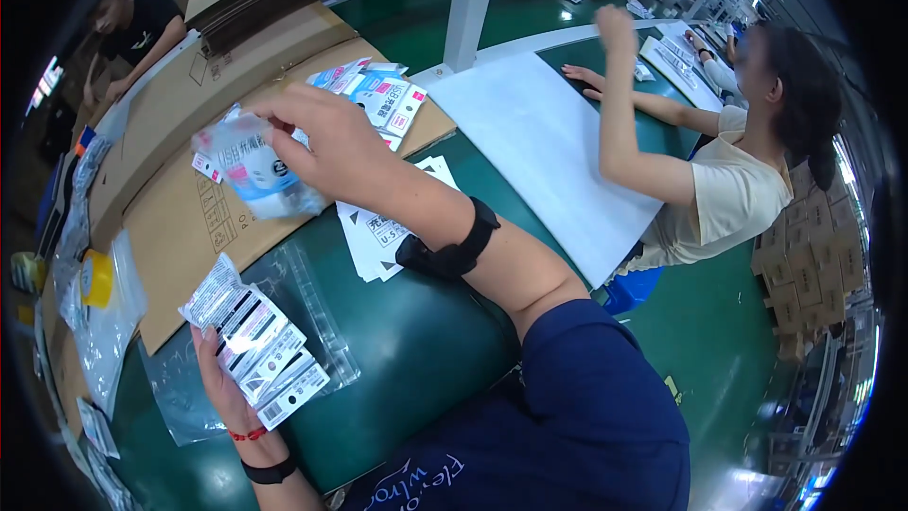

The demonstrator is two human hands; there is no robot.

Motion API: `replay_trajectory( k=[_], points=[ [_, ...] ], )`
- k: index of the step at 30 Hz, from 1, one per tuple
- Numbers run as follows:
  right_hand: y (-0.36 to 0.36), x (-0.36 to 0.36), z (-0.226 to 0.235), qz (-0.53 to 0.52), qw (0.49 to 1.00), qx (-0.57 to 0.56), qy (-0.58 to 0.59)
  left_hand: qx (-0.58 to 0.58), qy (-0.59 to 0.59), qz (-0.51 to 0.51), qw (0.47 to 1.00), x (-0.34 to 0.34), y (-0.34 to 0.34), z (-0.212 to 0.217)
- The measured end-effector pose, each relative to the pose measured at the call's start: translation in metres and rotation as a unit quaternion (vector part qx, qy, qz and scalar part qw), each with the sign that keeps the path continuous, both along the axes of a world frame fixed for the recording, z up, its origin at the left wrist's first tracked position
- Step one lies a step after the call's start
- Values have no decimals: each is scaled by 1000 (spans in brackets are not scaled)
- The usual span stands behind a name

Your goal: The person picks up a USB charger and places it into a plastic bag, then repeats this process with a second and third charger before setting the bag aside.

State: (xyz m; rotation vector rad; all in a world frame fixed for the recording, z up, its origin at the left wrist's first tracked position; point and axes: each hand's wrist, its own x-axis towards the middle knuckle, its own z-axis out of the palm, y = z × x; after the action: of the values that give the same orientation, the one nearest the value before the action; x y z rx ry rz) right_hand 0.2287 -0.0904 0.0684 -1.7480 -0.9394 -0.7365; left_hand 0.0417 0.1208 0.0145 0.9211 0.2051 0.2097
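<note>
Partly hidden, a fan of packets in two hands.
The left hand gripped striped card packets, covering their lower edges; the right hand pinched a crinkled clear pouch above the cardboard-covered tabletop.

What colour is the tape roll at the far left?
Yellow round tape roll, seen in the head view.

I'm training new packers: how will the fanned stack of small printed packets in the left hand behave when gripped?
The packets look thin and flat, so probably light. They already splay into a fan in the left hand, so their glossy faces likely slide over one another. The clear bags beneath them seem limp and would likely give little support.
</note>
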Motion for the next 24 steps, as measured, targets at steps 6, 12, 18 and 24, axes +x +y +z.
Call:
replay_trajectory(
  k=[6,12,18,24],
  points=[
    [5,-31,21,-46,998,7,-39,11,7,17,1000,5,1,-7],
    [15,-23,-2,-72,995,-71,-14,9,3,22,1000,4,-4,0],
    [15,-9,-18,57,985,-116,117,-15,-15,20,1000,2,-4,2],
    [16,-13,-30,138,918,-371,34,-7,-20,27,999,5,-2,-3]
  ],
)
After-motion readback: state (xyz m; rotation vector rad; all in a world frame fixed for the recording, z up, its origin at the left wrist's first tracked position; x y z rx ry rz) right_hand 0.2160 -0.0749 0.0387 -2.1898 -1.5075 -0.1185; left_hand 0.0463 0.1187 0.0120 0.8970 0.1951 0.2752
